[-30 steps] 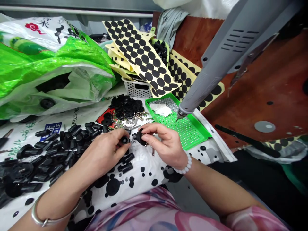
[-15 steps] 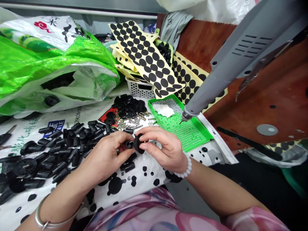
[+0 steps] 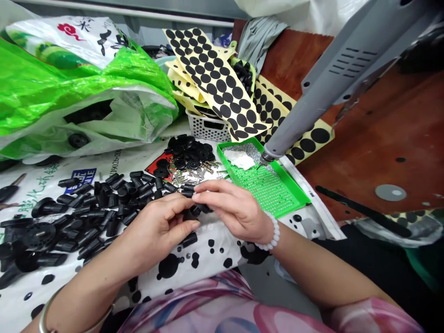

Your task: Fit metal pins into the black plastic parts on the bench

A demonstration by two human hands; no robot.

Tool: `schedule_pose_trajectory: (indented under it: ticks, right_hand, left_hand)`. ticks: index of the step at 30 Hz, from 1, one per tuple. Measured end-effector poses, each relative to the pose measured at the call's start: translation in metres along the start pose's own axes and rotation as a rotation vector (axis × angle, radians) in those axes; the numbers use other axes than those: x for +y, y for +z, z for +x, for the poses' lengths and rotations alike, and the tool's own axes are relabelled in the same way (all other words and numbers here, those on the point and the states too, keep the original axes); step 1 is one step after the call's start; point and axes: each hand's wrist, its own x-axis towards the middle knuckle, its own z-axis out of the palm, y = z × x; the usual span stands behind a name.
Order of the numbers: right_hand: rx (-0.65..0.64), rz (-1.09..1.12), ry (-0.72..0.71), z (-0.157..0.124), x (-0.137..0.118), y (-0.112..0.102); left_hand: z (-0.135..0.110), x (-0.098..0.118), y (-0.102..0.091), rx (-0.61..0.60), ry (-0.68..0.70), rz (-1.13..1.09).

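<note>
My left hand [image 3: 157,229] and my right hand [image 3: 231,208] meet at the middle of the table, fingers closed together on small black plastic parts [image 3: 193,212] that are mostly hidden between them. The right fingers lie over the top of the parts. A heap of black plastic tubes [image 3: 104,206] lies just left of my left hand. Black round discs with metal pins [image 3: 189,159] are piled just beyond my fingers.
A green tray [image 3: 289,203] with tiny screws and a white cloth sits to the right, with a hanging grey electric screwdriver [image 3: 312,99] tipped over it. Yellow sheets of black round stickers [image 3: 222,88] drape over a white basket [image 3: 208,129]. A green plastic bag [image 3: 69,97] fills the far left.
The two black parts, held apart a second ago, have been brought together between my hands. My right fingers now cover them, and my view has shifted slightly.
</note>
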Motion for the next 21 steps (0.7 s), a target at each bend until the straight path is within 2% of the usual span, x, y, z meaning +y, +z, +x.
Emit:
schedule_pose_trajectory:
  ticks: [6,11,14,19,21]
  right_hand:
    - [-0.148,0.068,-0.052,0.002,-0.002,-0.005]
    - [-0.269,0.053,-0.113,0.005,-0.004,-0.011]
    - [-0.306,0.041,-0.126,0.005,-0.002,-0.012]
    - [-0.318,0.132,0.013,0.007,0.005,-0.012]
    - [-0.310,0.155,0.005,0.008,0.006,-0.011]
  left_hand:
    - [-0.005,-0.003,0.005,-0.105,-0.158,-0.274]
    - [-0.007,-0.007,0.006,-0.174,-0.186,-0.444]
    - [-0.007,-0.008,0.007,-0.185,-0.205,-0.471]
    - [-0.008,-0.009,0.007,-0.152,-0.218,-0.398]
    - [-0.009,-0.009,0.007,-0.110,-0.193,-0.369]
